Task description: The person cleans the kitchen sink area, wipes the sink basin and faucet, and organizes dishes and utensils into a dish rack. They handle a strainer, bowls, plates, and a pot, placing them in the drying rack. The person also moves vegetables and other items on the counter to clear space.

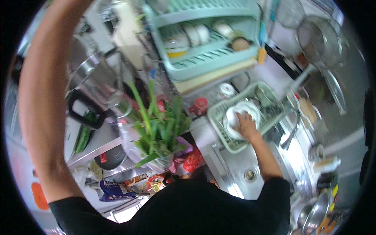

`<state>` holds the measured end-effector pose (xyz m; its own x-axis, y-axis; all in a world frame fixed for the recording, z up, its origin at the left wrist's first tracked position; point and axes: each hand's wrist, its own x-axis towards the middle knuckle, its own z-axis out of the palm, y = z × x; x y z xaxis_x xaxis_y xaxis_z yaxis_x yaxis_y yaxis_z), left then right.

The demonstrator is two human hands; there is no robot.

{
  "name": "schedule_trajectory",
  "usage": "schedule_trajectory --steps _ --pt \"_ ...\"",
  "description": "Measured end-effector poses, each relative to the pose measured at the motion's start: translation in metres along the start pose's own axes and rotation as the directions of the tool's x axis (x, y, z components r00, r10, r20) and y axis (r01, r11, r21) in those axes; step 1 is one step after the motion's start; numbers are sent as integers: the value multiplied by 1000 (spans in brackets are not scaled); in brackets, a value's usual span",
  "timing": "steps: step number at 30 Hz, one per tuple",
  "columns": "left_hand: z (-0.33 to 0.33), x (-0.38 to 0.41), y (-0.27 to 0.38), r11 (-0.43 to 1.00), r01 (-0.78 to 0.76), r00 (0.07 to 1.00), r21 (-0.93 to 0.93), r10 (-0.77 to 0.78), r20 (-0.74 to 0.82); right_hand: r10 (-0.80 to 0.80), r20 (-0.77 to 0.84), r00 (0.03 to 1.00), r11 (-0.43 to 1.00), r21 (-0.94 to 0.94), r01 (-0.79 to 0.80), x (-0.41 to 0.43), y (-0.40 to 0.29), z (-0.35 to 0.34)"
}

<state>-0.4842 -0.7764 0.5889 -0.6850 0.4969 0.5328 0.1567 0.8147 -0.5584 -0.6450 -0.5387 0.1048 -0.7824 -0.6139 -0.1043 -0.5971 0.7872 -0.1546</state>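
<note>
My right hand reaches into a pale green plastic drainer basket set over the steel sink. Its fingers lie over white scalloped dishes stacked in the basket; blur hides whether they grip a rim. Beside the dishes, at the basket's right end, are metal utensils, too blurred to name. The left arm stretches up past the top left edge of the picture, and my left hand is out of view.
A mint green dish rack with bowls stands behind the basket. Leafy green vegetables stick out of a plastic bag on the left. A tall steel pot and a cucumber are farther left. Wire strainers hang at right, near the faucet.
</note>
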Motion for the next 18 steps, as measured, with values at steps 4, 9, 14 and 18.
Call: schedule_trajectory --steps 4,9,14,18 --pt "-8 -6 -15 998 -66 997 -23 65 -47 3 24 1000 994 -110 0 1 -26 30" --pt "17 2 -13 992 -127 972 -4 124 -197 -72 -243 967 931 -364 -22 21 19 124" --pt "-1 1 1 993 113 993 35 -114 18 -179 -297 938 908 -417 41 42 34 138" --pt "-5 -6 -7 999 36 997 15 -37 74 -155 -162 975 932 -350 90 32 24 99"
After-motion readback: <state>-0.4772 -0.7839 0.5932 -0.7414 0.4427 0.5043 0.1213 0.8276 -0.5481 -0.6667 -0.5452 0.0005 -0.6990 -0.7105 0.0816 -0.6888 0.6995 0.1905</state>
